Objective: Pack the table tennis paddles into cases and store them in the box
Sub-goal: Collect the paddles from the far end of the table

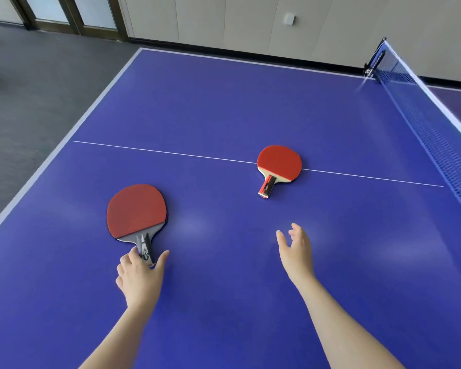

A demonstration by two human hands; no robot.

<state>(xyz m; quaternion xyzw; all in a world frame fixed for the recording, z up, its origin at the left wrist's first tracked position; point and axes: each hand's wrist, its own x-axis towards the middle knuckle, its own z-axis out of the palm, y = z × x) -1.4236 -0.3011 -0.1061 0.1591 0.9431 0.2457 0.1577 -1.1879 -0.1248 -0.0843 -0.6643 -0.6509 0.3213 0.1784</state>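
Two red paddles lie flat on the blue table tennis table (pixel 224 107). The nearer paddle (pixel 136 210), with a grey handle, is at the left; my left hand (pixel 140 278) pinches the end of its handle between thumb and fingers. The second paddle (pixel 278 162), with a short red and black handle pointing toward me, rests on the white centre line. My right hand (pixel 296 249) hovers above the table well short of that paddle, fingers spread and relaxed, holding nothing. No case or box is in view.
The net (pixel 423 110) with its clamp post (pixel 374 62) runs along the right side. The table's white-edged left border (pixel 64 137) drops to grey carpet. A wall stands behind the far edge.
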